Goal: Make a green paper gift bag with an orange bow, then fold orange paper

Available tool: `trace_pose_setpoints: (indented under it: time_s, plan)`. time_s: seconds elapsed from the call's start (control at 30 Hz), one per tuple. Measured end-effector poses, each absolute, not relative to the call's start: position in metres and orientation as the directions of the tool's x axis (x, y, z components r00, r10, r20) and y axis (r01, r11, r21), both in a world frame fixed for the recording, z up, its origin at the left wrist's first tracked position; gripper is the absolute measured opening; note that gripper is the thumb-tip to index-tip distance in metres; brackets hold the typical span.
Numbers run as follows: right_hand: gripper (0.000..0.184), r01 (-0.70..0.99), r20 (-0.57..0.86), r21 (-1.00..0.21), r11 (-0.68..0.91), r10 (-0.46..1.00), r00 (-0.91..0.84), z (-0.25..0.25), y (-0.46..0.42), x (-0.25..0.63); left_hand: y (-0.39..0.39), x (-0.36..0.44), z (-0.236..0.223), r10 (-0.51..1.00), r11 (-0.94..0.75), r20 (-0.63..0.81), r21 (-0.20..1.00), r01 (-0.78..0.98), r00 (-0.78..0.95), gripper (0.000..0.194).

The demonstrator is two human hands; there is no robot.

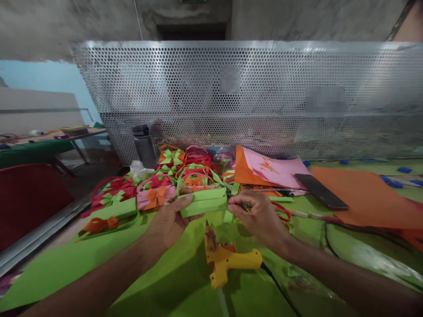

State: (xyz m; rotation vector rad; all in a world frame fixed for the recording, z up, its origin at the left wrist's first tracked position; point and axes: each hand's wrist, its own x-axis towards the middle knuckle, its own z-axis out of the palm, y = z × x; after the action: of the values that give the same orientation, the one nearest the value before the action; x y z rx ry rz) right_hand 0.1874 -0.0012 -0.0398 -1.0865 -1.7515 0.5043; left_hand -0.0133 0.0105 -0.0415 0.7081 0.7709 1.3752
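Observation:
My left hand (172, 216) grips the left end of a small light-green bag (205, 201), apparently of felt or foam sheet, with a thin handle loop behind it. At the bag's right end, my right hand (253, 211) has its fingers closed together; whether they pinch the edge or a small item is hidden. Just below the bag lies a yellow glue gun (228, 259) on its side, nozzle pointing away from me. A green scrap (228, 216) sits beneath the bag's right corner.
Several finished bags with bows (157, 197) crowd the back left, near a dark bottle (144, 147). Orange sheets (360, 193), pink sheets (277, 169) and a black phone (320, 191) lie right. The gun's cord (276, 281) runs toward me. A perforated metal panel (198, 88) stands behind.

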Motion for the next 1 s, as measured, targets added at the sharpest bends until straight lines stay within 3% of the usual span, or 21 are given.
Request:
trace_pose_setpoints:
  time_s: [0.2, 0.3, 0.43, 0.83, 1.0]
  plan:
    - [0.015, 0.213, 0.283, -0.932, 0.294, 0.956, -0.084, -0.047, 0.003, 0.187, 0.009, -0.013, -0.045, 0.998, 0.051, -0.016, 0.828, -0.558, 0.067, 0.028]
    - [0.019, 0.109, 0.188, -0.974, 0.196, 0.979, -0.083, -0.049, 0.005, 0.186, 0.008, -0.012, -0.045, 0.997, 0.036, 0.002, 0.845, -0.533, 0.071, 0.03]
    - [0.022, 0.043, 0.166, -0.985, 0.168, 0.985, -0.053, -0.048, 0.005, 0.184, 0.006, -0.009, -0.045, 0.995, 0.011, 0.038, 0.865, -0.501, 0.087, 0.027]
    - [0.025, 0.112, 0.191, -0.977, 0.184, 0.98, 0.062, -0.044, 0.004, 0.186, 0.006, -0.009, -0.049, 0.993, 0.022, 0.035, 0.881, -0.472, 0.111, 0.028]
    - [0.025, 0.083, 0.212, -0.976, 0.202, 0.967, 0.138, -0.045, 0.014, 0.191, 0.008, -0.013, -0.045, 0.991, -0.1, 0.082, 0.98, -0.17, -0.108, 0.025]
